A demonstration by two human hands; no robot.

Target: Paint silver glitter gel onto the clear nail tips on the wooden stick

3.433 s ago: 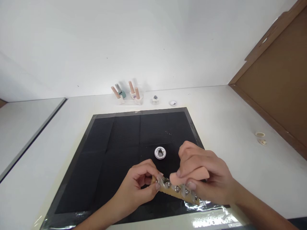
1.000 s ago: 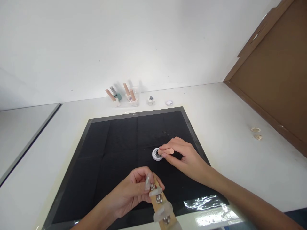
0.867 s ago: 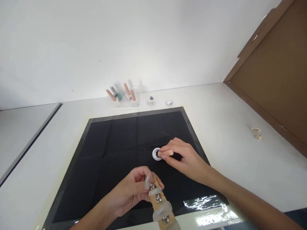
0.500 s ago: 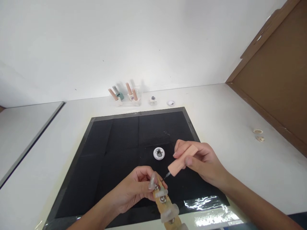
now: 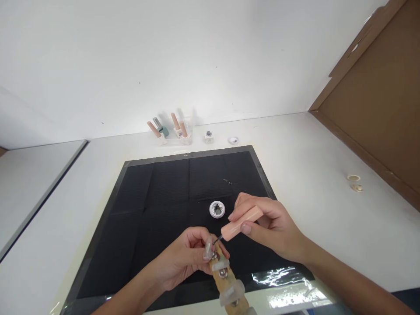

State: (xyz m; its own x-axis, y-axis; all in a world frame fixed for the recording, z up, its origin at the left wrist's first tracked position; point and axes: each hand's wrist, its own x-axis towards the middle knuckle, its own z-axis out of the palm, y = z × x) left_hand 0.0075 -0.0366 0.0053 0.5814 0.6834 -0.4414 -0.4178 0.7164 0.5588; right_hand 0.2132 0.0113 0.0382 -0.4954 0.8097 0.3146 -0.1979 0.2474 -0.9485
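My left hand point(image 5: 187, 258) is closed round the end of a yellowish jointed practice finger point(image 5: 225, 286) with clear bands and metal balls. A clear nail tip point(image 5: 208, 248) stands up at its end, by my left thumb. My right hand point(image 5: 272, 225) pinches a nail polish brush point(image 5: 242, 224) by its long peach cap. The dark bristle end points down and left, at or very close to the nail tip; whether it touches is too small to tell. Just beyond the hands, a small round dish point(image 5: 217, 209) with silvery contents lies on the black mat point(image 5: 170, 188).
Several polish bottles point(image 5: 160, 136) stand in a clear holder point(image 5: 173, 142) at the back. To their right are an uncapped bottle point(image 5: 209, 137) and a small white dish point(image 5: 233, 140). Two small round pieces point(image 5: 356, 188) lie at the right, near the brown board point(image 5: 377, 100).
My right hand has moved left with the brush, bringing its tip from the finger's right side to the nail tip. My left hand holds still.
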